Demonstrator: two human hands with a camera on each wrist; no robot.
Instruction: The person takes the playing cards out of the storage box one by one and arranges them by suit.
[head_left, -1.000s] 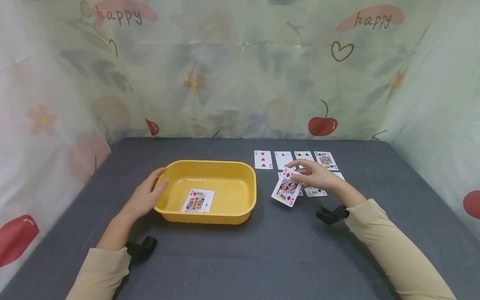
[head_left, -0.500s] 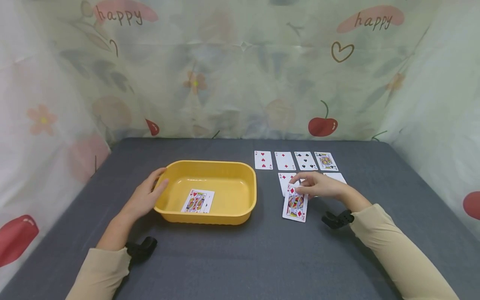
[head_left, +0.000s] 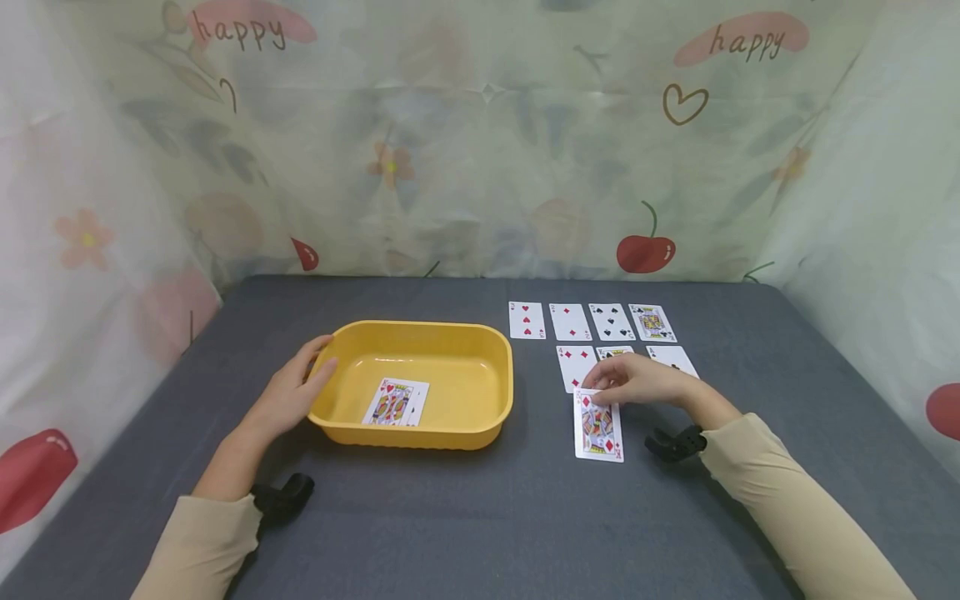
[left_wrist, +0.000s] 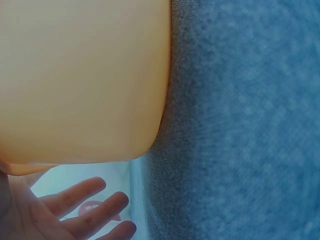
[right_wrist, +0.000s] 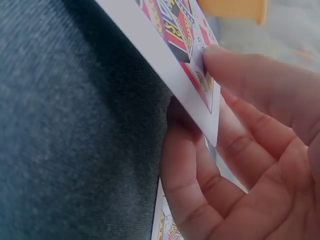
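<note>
My right hand (head_left: 641,382) pinches a playing card (head_left: 597,429), a diamonds face card, by its top edge between thumb and fingers. In the right wrist view the thumb (right_wrist: 250,80) lies on the face, with fingertips behind, and the card is tilted over the cloth. My left hand (head_left: 283,392) holds the left rim of a yellow plastic tray (head_left: 420,437), thumb over the rim. Its other fingers (left_wrist: 95,217) stretch out beside the outer wall. Inside the tray lies a hearts face card (head_left: 392,402), partly covering another card. My right hand partly hides the cards behind it.
A row of face-up cards (head_left: 570,322) lies at the back right of the dark cloth-covered table (head_left: 450,533). A second row, with a four of diamonds (head_left: 575,364) and a card (head_left: 672,360) at its right end, lies nearer. A patterned curtain (head_left: 487,167) hangs behind.
My right hand has moved the diamonds face card nearer and slightly right, turning it straighter, below the second row. My left hand and the tray have stayed put.
</note>
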